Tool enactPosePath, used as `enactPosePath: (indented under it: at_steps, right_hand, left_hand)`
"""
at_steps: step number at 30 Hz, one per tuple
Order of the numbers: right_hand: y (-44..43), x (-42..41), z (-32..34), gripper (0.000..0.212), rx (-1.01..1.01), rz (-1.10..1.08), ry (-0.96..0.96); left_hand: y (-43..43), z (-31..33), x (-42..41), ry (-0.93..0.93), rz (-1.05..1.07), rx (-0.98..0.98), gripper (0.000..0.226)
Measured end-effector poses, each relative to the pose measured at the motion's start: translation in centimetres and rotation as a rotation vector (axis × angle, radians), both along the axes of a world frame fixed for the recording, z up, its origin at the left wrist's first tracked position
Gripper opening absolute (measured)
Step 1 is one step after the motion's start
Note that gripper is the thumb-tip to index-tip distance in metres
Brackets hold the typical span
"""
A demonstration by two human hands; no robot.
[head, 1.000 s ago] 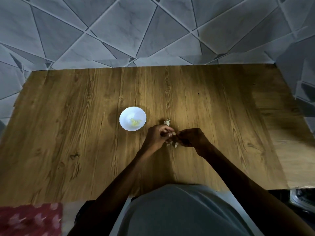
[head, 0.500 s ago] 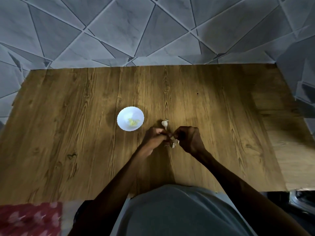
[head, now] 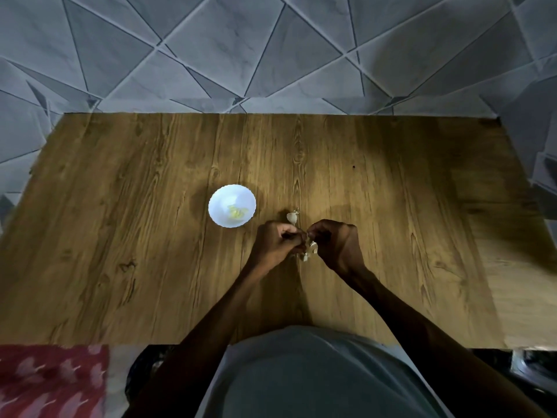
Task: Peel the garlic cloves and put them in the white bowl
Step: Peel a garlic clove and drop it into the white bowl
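Your one head camera looks steeply down on the table (head: 126, 242) from above; tiles (head: 271, 49) at 12 o'clock, your shirt (head: 301, 375) at 6.

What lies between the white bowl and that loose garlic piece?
Only bare brown wooden tabletop between round white bowl and pale garlic piece; head view.

Grained wooden table (head: 150, 236), glossy white bowl (head: 221, 197), papery garlic skins (head: 310, 251)
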State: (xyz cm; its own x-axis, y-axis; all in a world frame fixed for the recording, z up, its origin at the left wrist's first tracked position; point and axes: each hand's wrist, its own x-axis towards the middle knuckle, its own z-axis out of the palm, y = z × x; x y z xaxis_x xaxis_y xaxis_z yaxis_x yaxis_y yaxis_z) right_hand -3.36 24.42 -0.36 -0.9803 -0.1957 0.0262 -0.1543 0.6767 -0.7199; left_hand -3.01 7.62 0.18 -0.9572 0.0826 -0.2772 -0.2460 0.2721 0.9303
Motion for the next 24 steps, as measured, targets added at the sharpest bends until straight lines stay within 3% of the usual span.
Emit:
enactPosePath:
  at_steps: [2,11,15,20,24]
  right_hand:
    - [-0.1,0.0,0.2,0.02,-0.003,-0.01,0.006]
    - [0.0,-0.6,0.8,0.007,0.001,0.019,-0.103]
    - [0.3,-0.5,0.5,0.011,-0.032,0.057,-0.112]
    - [0.4,-0.5,0.5,0.009,-0.109,0.044,-0.149]
    - [-0.1,-0.2,0.8,0.008,-0.262,-0.068,-0.31]
  left_hand:
    - [0.1,0.1,0.3,0.022,0.028,0.02,0.012]
    - [-0.3,-0.4,0.7,0.232,-0.099,-0.27,0.011]
    - [-0.5,-0.5,0.5,0.137,-0.103,-0.188,0.011]
    - [-0.5,0.0,0.9,-0.082,0.001,0.066,0.014]
    - [-0.6,-0.4,1.2,-0.022,0.064,0.046,0.013]
